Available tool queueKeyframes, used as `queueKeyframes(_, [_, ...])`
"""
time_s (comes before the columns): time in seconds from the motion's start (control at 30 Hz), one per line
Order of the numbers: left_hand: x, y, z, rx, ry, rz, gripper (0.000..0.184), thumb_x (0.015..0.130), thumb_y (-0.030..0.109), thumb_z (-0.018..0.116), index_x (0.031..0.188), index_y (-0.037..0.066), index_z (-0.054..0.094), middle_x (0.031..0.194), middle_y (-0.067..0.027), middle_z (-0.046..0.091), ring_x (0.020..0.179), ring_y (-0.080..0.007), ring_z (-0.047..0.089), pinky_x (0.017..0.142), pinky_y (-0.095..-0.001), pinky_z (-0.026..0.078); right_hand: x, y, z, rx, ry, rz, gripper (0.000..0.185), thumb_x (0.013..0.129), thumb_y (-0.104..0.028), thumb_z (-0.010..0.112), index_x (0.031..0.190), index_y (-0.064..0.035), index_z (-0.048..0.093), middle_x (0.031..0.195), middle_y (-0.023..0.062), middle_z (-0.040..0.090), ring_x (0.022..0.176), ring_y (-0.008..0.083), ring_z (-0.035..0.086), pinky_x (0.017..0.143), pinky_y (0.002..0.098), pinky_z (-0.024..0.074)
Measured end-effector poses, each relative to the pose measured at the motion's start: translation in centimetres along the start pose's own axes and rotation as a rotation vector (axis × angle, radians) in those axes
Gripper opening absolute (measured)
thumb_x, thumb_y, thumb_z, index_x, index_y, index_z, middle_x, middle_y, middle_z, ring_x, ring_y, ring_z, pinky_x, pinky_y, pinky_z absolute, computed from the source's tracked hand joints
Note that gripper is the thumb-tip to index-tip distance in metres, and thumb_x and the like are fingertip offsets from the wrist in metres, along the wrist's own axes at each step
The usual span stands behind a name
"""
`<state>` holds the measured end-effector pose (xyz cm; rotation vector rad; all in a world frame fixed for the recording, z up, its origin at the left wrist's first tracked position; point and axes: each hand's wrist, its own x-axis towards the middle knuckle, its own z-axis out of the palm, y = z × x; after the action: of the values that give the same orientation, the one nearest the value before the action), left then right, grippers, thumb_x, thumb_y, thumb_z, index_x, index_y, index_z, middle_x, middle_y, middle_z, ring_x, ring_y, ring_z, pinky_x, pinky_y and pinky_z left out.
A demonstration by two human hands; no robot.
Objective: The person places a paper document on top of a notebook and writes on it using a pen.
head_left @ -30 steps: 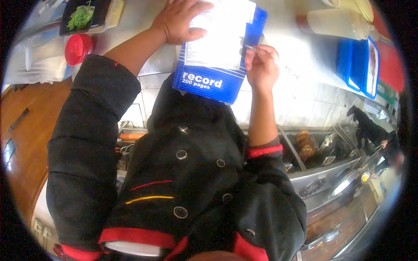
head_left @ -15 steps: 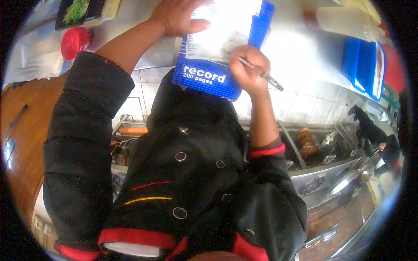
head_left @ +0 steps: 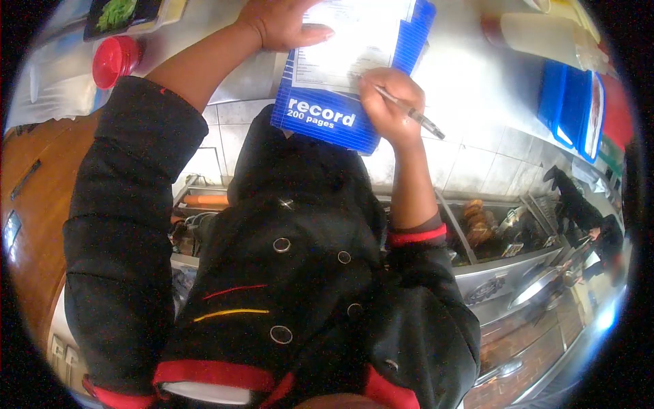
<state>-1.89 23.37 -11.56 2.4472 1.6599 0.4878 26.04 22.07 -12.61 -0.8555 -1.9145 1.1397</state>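
Observation:
A white printed sheet (head_left: 340, 51) lies on a blue book (head_left: 323, 123) marked "record 200 pages", at the top middle of the view. Resting on the sheet's left side, my left hand (head_left: 279, 24) is open, with its thumb stretched over the paper and its other fingertips cut off by the frame's top edge. My right hand (head_left: 394, 105) is closed around a pen (head_left: 426, 124) at the sheet's lower right. The pen's tip end is by the paper and its back end points down and right. Glare washes out part of the sheet.
Red bowls (head_left: 116, 61) and a black tray with green leaves (head_left: 117, 15) are at the upper left of the metal counter (head_left: 470, 75). Blue containers (head_left: 571, 109) stand at the right. Below are metal bins with food (head_left: 480, 221). Another person (head_left: 579, 204) is at the far right.
My right hand has moved left and down onto the sheet's lower edge, and the pen now shows clearly in it. My left hand has stayed on the paper. The view has shifted slightly.

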Motion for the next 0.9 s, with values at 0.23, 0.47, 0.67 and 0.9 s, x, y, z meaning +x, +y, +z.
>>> queueKeyframes(0.23, [0.1, 0.1, 0.2, -0.008, 0.007, -0.017, 0.083, 0.071, 0.041, 0.081, 0.142, 0.015, 0.047, 0.151, -0.0171, 0.041, 0.139, -0.0388, 0.038, 0.110, -0.0553, 0.032, 0.0, -0.2, -0.1, 0.043, 0.009, 0.000, 0.005, 0.077, -0.006, 0.072, 0.075, -0.0041, 0.068, 0.079, 0.0137, 0.072, 0.071, 0.0294, 0.071, 0.067, 0.0388, 0.0568])
queueKeyframes(0.47, [0.1, -0.1, 0.2, 0.008, 0.015, 0.009, 0.083, 0.071, 0.041, 0.081, 0.142, 0.016, 0.047, 0.151, -0.0166, 0.041, 0.139, -0.0385, 0.038, 0.110, -0.0551, 0.033, -0.4, 0.2, 0.1, 0.048, 0.051, 0.036, 0.006, 0.074, -0.003, 0.071, 0.080, -0.0022, 0.069, 0.080, 0.0154, 0.071, 0.070, 0.0295, 0.071, 0.067, 0.0379, 0.0571])
queueKeyframes(0.67, [0.0, -0.2, 0.1, -0.003, 0.031, 0.022, 0.083, 0.071, 0.041, 0.082, 0.142, 0.016, 0.047, 0.150, -0.0163, 0.042, 0.139, -0.0385, 0.039, 0.109, -0.0552, 0.033, -0.6, -1.0, -0.3, -0.035, 0.100, 0.126, 0.008, 0.077, -0.007, 0.072, 0.084, -0.0036, 0.070, 0.081, 0.0151, 0.071, 0.072, 0.0302, 0.070, 0.066, 0.0383, 0.0565])
queueKeyframes(0.9, [0.1, 0.0, 0.2, 0.014, 0.005, -0.008, 0.083, 0.071, 0.041, 0.082, 0.143, 0.016, 0.047, 0.151, -0.0154, 0.041, 0.139, -0.0381, 0.038, 0.109, -0.0555, 0.033, -0.3, -1.9, -0.2, -0.011, 0.107, 0.070, 0.007, 0.078, -0.007, 0.072, 0.083, -0.0035, 0.070, 0.082, 0.0151, 0.071, 0.073, 0.0303, 0.070, 0.068, 0.0384, 0.0564])
